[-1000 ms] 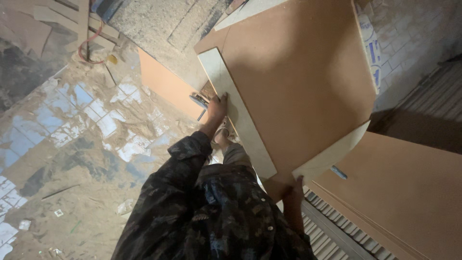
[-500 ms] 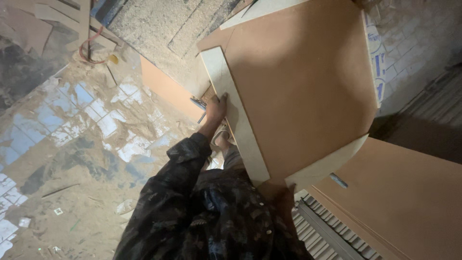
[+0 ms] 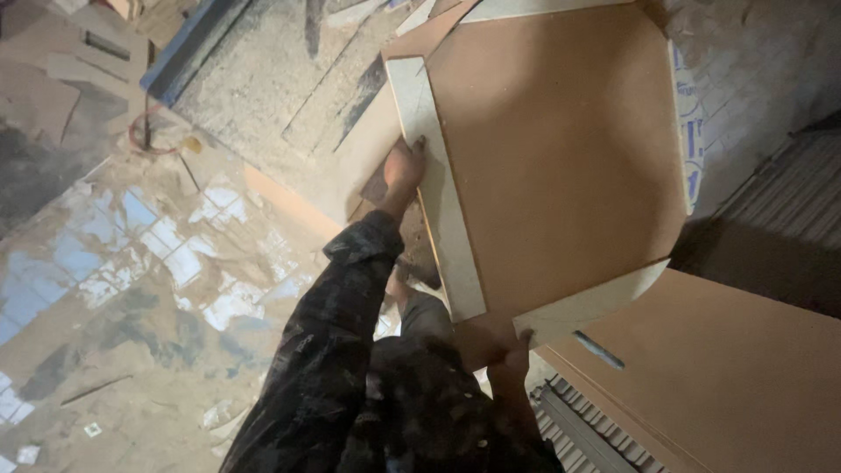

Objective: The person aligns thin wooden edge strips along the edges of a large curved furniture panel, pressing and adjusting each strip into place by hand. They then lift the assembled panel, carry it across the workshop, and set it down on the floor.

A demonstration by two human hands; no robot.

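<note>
I hold a large brown fibreboard panel (image 3: 561, 166) with pale wooden strips along its edges, lifted in front of me. My left hand (image 3: 405, 166) grips its left edge, fingers wrapped over the pale side strip (image 3: 438, 201). My right hand (image 3: 512, 359) grips the panel's lower corner from below, next to a second pale strip (image 3: 596, 302). My dark patterned sleeves and clothing fill the bottom middle of the head view.
Another brown board (image 3: 745, 377) lies at the lower right beside ribbed metal sheeting (image 3: 569, 429). A dusty tiled floor (image 3: 149, 263) with debris spreads to the left. Boards, a blue beam (image 3: 188, 52) and scrap pieces lie at the top left. A rough wall stands at the right.
The panel has tilted and swung upward and rightward in view. Both hands keep their grip on it; my left hand has risen along with the panel's edge.
</note>
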